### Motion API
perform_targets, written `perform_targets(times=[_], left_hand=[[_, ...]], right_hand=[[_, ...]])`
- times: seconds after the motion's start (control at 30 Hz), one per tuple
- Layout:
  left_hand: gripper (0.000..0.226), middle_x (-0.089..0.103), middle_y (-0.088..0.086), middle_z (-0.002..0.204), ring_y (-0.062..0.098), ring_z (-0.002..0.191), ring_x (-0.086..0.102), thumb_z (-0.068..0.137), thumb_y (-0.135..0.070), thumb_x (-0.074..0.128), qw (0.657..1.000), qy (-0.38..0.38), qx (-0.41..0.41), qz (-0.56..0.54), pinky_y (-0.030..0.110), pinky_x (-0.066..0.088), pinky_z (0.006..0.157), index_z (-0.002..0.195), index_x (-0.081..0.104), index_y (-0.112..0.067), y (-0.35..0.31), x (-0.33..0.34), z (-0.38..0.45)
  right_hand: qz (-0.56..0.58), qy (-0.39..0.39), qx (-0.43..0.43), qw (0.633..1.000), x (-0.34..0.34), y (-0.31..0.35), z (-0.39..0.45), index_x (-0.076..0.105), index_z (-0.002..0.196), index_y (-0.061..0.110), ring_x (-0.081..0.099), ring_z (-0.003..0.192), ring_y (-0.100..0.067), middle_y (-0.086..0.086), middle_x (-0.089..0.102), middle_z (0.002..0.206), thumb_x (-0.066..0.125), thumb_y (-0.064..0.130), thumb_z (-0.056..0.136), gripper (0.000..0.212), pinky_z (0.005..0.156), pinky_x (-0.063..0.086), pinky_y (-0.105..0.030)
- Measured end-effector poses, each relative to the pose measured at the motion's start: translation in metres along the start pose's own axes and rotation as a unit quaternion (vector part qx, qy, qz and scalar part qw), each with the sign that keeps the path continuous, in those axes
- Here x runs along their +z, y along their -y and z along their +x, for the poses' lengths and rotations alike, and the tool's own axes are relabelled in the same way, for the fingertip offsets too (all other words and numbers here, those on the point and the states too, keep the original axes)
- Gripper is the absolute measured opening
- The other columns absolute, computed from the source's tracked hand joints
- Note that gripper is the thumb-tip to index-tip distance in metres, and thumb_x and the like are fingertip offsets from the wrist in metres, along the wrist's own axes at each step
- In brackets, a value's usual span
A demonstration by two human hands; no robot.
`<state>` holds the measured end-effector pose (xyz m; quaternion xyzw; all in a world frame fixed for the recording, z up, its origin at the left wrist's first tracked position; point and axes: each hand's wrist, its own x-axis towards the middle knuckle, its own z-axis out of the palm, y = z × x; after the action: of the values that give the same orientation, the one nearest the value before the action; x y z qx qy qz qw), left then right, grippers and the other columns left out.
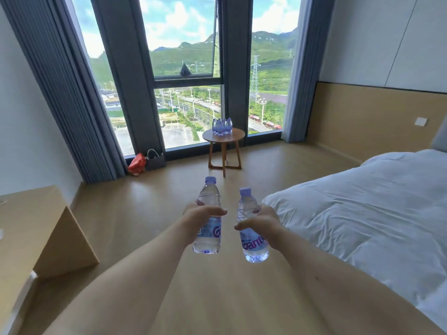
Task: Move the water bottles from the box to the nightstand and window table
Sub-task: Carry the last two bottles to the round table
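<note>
Left hand (202,217): wrapped around one upright water bottle (208,218).
Right hand (264,224): wrapped around a second bottle (251,226), just beside the first.
Counter (223,136): round, by the window, far ahead of both hands.
On the counter: a bunch of bottles (222,126).
Bed (362,209): right of the counter.

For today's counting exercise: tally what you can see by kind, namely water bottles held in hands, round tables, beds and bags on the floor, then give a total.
Water bottles held in hands: 2, one in the left hand at, one in the right hand at
Round table: 1
Bed: 1
Bags on the floor: 2, red bag, grey bag
Total: 6
</note>
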<state>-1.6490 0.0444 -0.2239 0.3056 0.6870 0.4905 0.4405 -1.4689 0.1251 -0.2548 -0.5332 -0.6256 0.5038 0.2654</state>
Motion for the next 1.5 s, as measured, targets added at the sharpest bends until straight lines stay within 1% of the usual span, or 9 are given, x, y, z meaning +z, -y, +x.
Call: perform_targets(times=[0.23, 0.4, 0.57, 0.7, 0.93, 1.07, 1.23, 1.4, 1.5], left_hand=[[0.07, 0.067, 0.023, 0.116, 0.039, 0.107, 0.067, 0.07, -0.022, 0.092, 0.999, 0.005, 0.029, 0.018, 0.057, 0.054, 0.1, 0.127, 0.056, -0.006, -0.036, 0.035, 0.126], [0.07, 0.066, 0.027, 0.119, 0.042, 0.11, 0.066, 0.069, -0.019, 0.093, 0.999, 0.006, 0.032, 0.017, 0.059, 0.054, 0.1, 0.126, 0.057, -0.001, -0.071, 0.076, 0.225], [0.06, 0.069, 0.021, 0.112, 0.036, 0.104, 0.068, 0.07, -0.021, 0.092, 1.0, 0.003, 0.019, 0.015, 0.053, 0.056, 0.098, 0.119, 0.059, -0.008, -0.116, 0.11, 0.314], [0.064, 0.068, 0.018, 0.111, 0.034, 0.103, 0.068, 0.068, -0.027, 0.093, 1.0, -0.005, 0.003, 0.013, 0.052, 0.056, 0.096, 0.119, 0.057, -0.012, -0.139, 0.124, 0.378], [0.07, 0.069, 0.014, 0.107, 0.03, 0.098, 0.07, 0.062, -0.033, 0.096, 1.0, 0.0, -0.021, 0.023, 0.045, 0.058, 0.087, 0.116, 0.055, -0.018, -0.149, 0.118, 0.507], [0.06, 0.073, 0.011, 0.099, 0.025, 0.088, 0.073, 0.061, -0.033, 0.096, 1.0, -0.002, -0.021, 0.009, 0.033, 0.056, 0.065, 0.106, 0.058, -0.023, -0.158, 0.105, 0.597], [0.055, 0.074, 0.01, 0.091, 0.015, 0.061, 0.075, 0.065, -0.031, 0.093, 0.999, 0.007, -0.033, 0.011, 0.022, 0.052, 0.043, 0.107, 0.06, -0.022, -0.188, 0.086, 0.712], [0.054, 0.075, 0.012, 0.09, 0.017, 0.061, 0.075, 0.066, -0.028, 0.091, 0.999, 0.024, -0.026, 0.023, 0.024, 0.054, 0.047, 0.109, 0.06, -0.018, -0.226, 0.068, 0.81], [0.056, 0.075, 0.014, 0.099, 0.023, 0.076, 0.077, 0.069, -0.031, 0.091, 0.998, 0.035, -0.048, 0.025, 0.032, 0.061, 0.06, 0.111, 0.055, -0.021, -0.238, 0.063, 0.858]], right_hand=[[0.003, -0.005, -0.002, 1.0, -0.018, 0.001, 0.13, 0.071, 0.092, 0.022, 0.072, 0.082, -0.02, -0.003, 0.076, 0.086, 0.098, 0.025, 0.05, 0.05, 0.067, 0.056, -0.029], [-0.009, -0.006, -0.011, 1.0, -0.058, 0.018, 0.244, 0.072, 0.091, 0.018, 0.072, 0.085, -0.024, -0.005, 0.076, 0.087, 0.097, 0.026, 0.053, 0.047, 0.081, 0.061, -0.038], [-0.01, -0.004, -0.018, 1.0, -0.098, 0.048, 0.34, 0.071, 0.093, 0.016, 0.07, 0.085, -0.023, -0.006, 0.074, 0.088, 0.097, 0.027, 0.058, 0.045, 0.075, 0.058, -0.034], [0.014, -0.002, -0.004, 1.0, -0.109, 0.062, 0.407, 0.07, 0.093, 0.011, 0.071, 0.092, -0.029, -0.011, 0.075, 0.092, 0.098, 0.023, 0.058, 0.046, 0.09, 0.059, -0.045], [0.03, 0.004, 0.026, 0.999, -0.085, 0.075, 0.525, 0.069, 0.087, 0.013, 0.073, 0.093, -0.032, -0.013, 0.076, 0.093, 0.098, 0.019, 0.055, 0.044, 0.091, 0.059, -0.047], [0.016, 0.002, 0.037, 0.999, -0.061, 0.09, 0.611, 0.07, 0.1, 0.01, 0.071, 0.094, -0.031, -0.012, 0.075, 0.097, 0.099, 0.023, 0.053, 0.057, 0.09, 0.06, -0.046], [0.018, -0.026, 0.037, 0.999, -0.034, 0.127, 0.719, 0.072, 0.097, 0.013, 0.073, 0.091, -0.029, -0.01, 0.076, 0.093, 0.099, 0.02, 0.052, 0.053, 0.088, 0.06, -0.046], [0.043, -0.033, 0.041, 0.998, -0.014, 0.161, 0.807, 0.072, 0.097, 0.012, 0.074, 0.09, -0.029, -0.011, 0.077, 0.092, 0.098, 0.017, 0.052, 0.053, 0.088, 0.061, -0.046], [0.05, -0.026, 0.051, 0.997, -0.005, 0.169, 0.855, 0.072, 0.095, 0.014, 0.074, 0.089, -0.027, -0.01, 0.077, 0.093, 0.098, 0.015, 0.053, 0.05, 0.088, 0.061, -0.045]])
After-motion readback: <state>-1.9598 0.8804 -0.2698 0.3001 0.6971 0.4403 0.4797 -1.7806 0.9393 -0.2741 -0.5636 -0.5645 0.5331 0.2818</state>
